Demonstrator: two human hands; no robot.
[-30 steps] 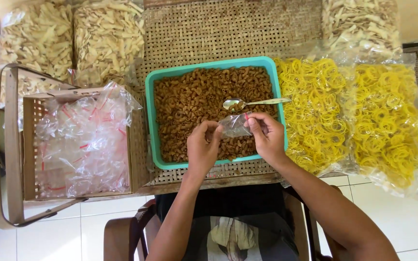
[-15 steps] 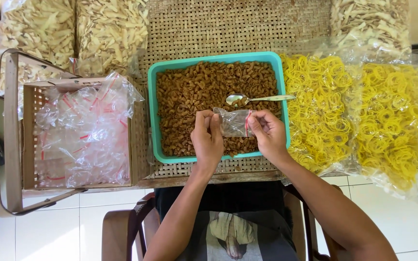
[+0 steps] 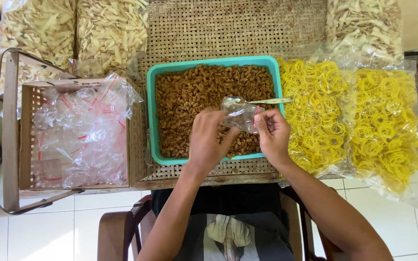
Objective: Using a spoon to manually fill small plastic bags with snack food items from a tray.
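1. So, both hands are working over the teal tray [image 3: 152,116], which is sitting on a woven worktop [image 3: 228,29] and is full of small brown curled snacks [image 3: 189,101].
2. The left hand [image 3: 208,142] is pinching one side of a little clear bag [image 3: 238,113], fingers curled in, thumb and forefinger closed on the plastic.
3. The right hand [image 3: 273,135] is gripping the other side the same way, closed on the bag's edge. Looks like the two are pulling the mouth apart, though I can't tell how far open it is since the plastic is crumpled.
4. The bag is hanging right above the snacks, near the tray's right half, probably so anything that spills is dropping back into the tray.
5. A metal spoon [image 3: 262,101] is lying across the tray with its bowl just behind the bag and its handle pointing right over the rim, within easy reach of the right hand.
6. To the left, a wooden crate [image 3: 25,125] is holding a heap of empty clear bags with red strips [image 3: 78,130], close by the left hand.
7. To the right, big clear sacks of yellow ring snacks [image 3: 359,111] are lying beside the tray, one touching its edge.
8. Along the back, sacks of pale chips [image 3: 73,29] are leaning at the left and another at the far right.
9. The person is sitting on a chair [image 3: 117,232] on a white tiled floor [image 3: 39,232].
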